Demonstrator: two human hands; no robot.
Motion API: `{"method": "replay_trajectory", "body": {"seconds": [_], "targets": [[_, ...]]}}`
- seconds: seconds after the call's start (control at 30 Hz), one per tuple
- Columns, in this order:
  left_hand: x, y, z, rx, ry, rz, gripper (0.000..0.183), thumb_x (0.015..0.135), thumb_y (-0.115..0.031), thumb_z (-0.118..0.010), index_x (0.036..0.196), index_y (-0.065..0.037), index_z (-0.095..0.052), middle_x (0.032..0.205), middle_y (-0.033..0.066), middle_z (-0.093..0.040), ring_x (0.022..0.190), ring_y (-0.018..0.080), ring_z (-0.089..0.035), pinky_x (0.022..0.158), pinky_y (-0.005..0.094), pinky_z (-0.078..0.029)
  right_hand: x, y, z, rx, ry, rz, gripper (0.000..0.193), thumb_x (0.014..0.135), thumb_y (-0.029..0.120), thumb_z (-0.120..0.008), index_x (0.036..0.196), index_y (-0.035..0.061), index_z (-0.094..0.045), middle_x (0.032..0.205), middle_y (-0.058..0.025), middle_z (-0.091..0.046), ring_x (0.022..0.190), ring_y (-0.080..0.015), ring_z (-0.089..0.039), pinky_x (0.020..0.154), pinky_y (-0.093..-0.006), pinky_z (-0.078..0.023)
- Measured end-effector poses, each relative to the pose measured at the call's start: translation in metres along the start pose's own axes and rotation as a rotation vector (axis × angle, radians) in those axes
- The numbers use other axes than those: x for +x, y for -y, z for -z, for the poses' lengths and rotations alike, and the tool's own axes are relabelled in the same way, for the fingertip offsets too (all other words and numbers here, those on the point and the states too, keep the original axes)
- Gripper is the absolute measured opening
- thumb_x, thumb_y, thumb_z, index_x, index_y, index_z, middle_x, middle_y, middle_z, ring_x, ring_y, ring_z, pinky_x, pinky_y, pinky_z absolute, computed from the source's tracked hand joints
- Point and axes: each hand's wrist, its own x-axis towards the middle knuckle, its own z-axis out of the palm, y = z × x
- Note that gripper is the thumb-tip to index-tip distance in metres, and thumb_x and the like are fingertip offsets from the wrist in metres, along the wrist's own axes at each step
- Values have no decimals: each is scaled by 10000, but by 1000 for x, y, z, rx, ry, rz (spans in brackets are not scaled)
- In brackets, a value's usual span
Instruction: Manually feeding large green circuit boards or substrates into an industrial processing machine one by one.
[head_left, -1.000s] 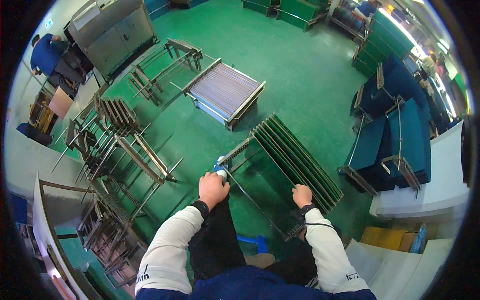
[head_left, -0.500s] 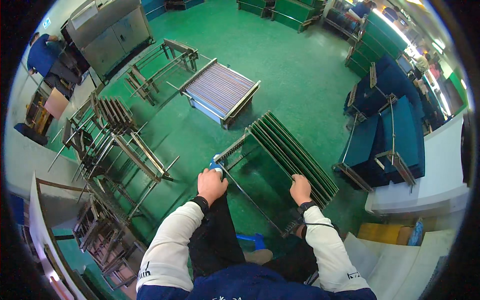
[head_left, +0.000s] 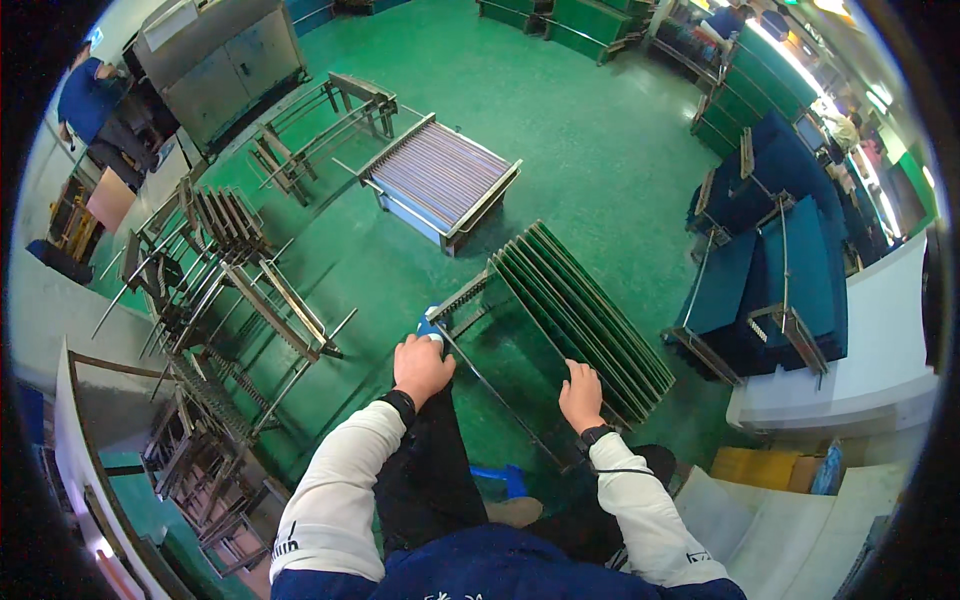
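A metal rack (head_left: 463,294) stands close in front of me, with several thin dark green panels (head_left: 585,322) upright in its slots, bunched toward its right side. My right hand (head_left: 581,396) has its fingers closed at the top edge of the leftmost panel, which stands a little apart from the others. My left hand (head_left: 423,366) is closed by the rack's near left corner, above my left knee. A small blue and white object (head_left: 431,322) shows past its fingers; what the hand grips is mostly hidden. Along the rack's near side runs a thin metal rod (head_left: 497,392).
Beyond stands another rack (head_left: 440,185) filled with striped-looking panels. Bare metal frames (head_left: 230,270) crowd the left side. Racks of dark blue-green panels (head_left: 720,285) stand at right. A person (head_left: 90,105) works by a metal cabinet (head_left: 235,75) at far left.
My right hand has moved left and slightly down from the panel bunch, and a panel edge now stands apart on the left. My left hand stays almost in place.
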Motion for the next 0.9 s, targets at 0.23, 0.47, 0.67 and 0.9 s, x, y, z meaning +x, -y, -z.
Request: {"method": "replay_trajectory", "body": {"seconds": [0.23, 0.47, 0.67, 0.9], "targets": [[3, -1, -2, -17, 38, 1, 315, 775, -352, -622, 781, -49, -708, 877, 110, -669, 941, 292, -593, 799, 438, -460, 17, -30, -36, 98, 48, -144, 192, 815, 169, -672, 933, 21, -642, 922, -197, -664, 861, -396, -631, 743, -496, -502], [3, 4, -7, -22, -39, -5, 290, 767, -352, -635, 728, -72, -704, 832, 91, -657, 899, 299, -594, 769, 440, -467, 34, -47, -47, 72, 196, -203, 203, 832, 202, -636, 880, 7, -670, 875, -216, -672, 864, -425, -628, 754, -524, -488], [8, -7, 3, 11, 33, 16, 297, 768, -356, -631, 749, -71, -712, 864, 91, -666, 913, 298, -591, 787, 438, -464, 34, -50, -39, 48, 228, -158, 188, 810, 192, -650, 844, 9, -677, 838, -219, -667, 833, -429, -630, 724, -533, -485], [6, -11, -4, 1, 1, -8, 294, 757, -349, -637, 761, -64, -713, 861, 103, -669, 920, 303, -594, 798, 443, -464, 32, -50, 22, 28, 108, -79, 193, 794, 214, -683, 796, 21, -673, 758, -209, -658, 762, -412, -640, 685, -520, -498]]}}
